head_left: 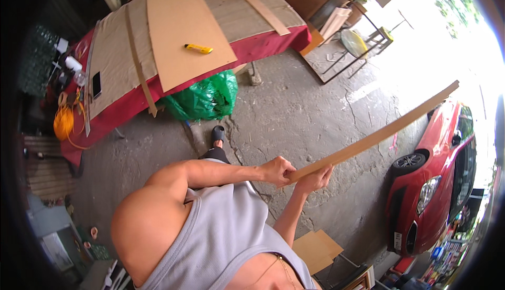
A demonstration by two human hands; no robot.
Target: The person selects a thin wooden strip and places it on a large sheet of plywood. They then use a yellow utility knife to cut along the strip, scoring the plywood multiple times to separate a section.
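A long, narrow strip of light brown board (379,135) slants up to the right in front of me, over the concrete floor. My left hand (274,171) is closed on its near end, fingers curled around the tip. Just to the right, my right hand (314,179) grips the strip from below, with the fingers pressed against its side. The far end of the strip sticks out freely toward the red car. Both hands are close together, in front of my body and away from the table.
A cloth-covered table (113,53) bears a wide brown board (179,22), a yellow utility knife (199,49), thin strips and a phone (97,85). Beneath it sits a green plastic bag (205,98). A red car (428,185) stands right; a stool (353,44) stands farther back.
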